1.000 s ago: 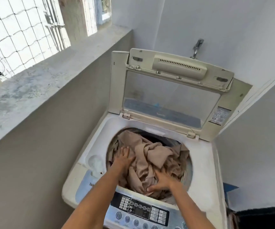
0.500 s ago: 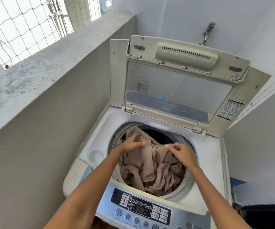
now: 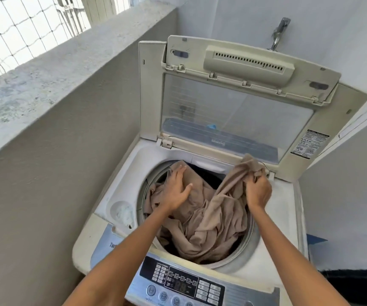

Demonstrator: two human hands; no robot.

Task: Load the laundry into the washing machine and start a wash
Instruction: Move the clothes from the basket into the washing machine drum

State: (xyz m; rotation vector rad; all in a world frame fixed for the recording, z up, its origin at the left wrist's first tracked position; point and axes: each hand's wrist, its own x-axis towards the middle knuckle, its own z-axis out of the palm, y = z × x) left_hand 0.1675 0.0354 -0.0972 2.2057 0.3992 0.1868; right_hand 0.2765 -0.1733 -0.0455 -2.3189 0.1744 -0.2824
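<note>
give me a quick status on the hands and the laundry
Left hand flat, pressing the beige cloth in the drum. Right hand grips a bunched end over the rim. Lid up, nothing blocking.

Top-loading washing machine [image 3: 120, 186], lid [image 3: 233, 107] raised

Beige laundry [image 3: 211, 221] fills its drum, one fold lifted toward the right rim; the control panel [image 3: 182, 281] lies along the near edge.

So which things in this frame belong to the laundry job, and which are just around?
Job: beige cloth; washing machine; open lid; control panel; left hand; right hand.
Around: wall tap; window ledge; netting.
</note>
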